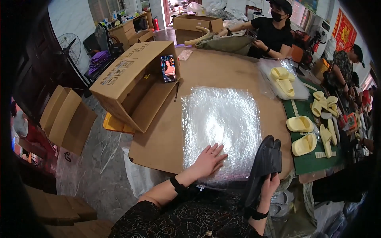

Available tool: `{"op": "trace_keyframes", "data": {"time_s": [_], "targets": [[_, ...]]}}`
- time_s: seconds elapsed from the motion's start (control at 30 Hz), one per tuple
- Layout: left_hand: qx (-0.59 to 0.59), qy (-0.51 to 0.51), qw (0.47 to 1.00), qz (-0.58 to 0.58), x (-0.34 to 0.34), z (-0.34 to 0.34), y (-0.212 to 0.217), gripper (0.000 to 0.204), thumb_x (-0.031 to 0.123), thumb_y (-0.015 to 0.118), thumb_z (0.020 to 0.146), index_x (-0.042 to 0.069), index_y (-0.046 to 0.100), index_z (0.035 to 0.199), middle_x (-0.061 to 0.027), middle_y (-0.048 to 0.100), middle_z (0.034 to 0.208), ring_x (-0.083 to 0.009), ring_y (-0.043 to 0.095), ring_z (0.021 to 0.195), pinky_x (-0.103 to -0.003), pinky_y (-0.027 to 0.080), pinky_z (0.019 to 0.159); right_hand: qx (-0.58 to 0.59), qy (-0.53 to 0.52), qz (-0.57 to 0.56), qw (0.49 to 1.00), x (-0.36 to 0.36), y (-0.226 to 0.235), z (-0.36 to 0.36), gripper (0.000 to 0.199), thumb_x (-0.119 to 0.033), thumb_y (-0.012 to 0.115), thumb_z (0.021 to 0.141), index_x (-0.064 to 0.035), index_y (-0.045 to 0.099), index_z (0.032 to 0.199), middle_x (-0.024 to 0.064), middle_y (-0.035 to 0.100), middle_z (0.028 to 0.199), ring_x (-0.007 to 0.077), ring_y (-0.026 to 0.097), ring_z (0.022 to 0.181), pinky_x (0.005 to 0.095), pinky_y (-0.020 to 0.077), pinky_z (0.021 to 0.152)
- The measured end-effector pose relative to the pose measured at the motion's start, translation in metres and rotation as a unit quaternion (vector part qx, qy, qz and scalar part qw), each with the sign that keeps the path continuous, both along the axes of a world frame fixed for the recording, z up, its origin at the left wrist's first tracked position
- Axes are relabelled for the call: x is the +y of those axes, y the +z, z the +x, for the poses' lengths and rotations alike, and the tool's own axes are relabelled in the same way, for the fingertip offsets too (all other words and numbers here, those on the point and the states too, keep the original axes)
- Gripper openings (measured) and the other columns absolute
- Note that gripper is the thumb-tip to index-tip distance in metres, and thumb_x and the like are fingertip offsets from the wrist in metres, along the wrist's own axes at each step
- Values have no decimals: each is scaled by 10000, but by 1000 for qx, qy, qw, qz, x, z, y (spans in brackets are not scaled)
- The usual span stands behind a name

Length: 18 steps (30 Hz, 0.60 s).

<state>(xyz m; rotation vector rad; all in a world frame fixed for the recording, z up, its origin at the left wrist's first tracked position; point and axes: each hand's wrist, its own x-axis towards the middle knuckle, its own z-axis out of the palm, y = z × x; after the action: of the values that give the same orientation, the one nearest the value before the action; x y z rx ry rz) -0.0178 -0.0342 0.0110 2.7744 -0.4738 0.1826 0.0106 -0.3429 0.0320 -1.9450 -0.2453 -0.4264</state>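
Note:
My left hand lies flat on a stack of shiny transparent plastic bags, fingers spread and holding nothing. The bags cover the near middle of the cardboard-topped table. In my right hand is a pair of black slide sandals, gripped from below at the table's near edge. The sandals are upright, toes pointing away from me, one overlapping the other. Part of the right fingers is hidden behind them.
An open cardboard box lies sideways at the left, a lit phone against its edge. Yellow slides rest on a green mat at the right; more yellow slides lie on plastic bags. A person handles grey-green fabric opposite.

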Motion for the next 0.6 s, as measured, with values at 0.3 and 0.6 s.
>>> {"op": "trace_keyframes", "data": {"time_s": [0.3,0.6], "targets": [[38,56,996,-59,-5,8,19,531,507,615,921,122,644,1285,-196,448,1498,-397,381,1406,-523,309,1150,9,-29,16,999,-8,4,-3,270,-48,484,971,100,598,1165,210,697,1037,231,670,935,326,485,841],[28,54,998,-25,-23,16,8,499,396,631,927,16,586,1247,-249,407,1499,-401,367,1415,-497,308,1165,0,-37,-10,999,-12,6,-5,256,-57,496,967,89,606,1146,188,711,1019,246,678,934,324,483,820]]}}
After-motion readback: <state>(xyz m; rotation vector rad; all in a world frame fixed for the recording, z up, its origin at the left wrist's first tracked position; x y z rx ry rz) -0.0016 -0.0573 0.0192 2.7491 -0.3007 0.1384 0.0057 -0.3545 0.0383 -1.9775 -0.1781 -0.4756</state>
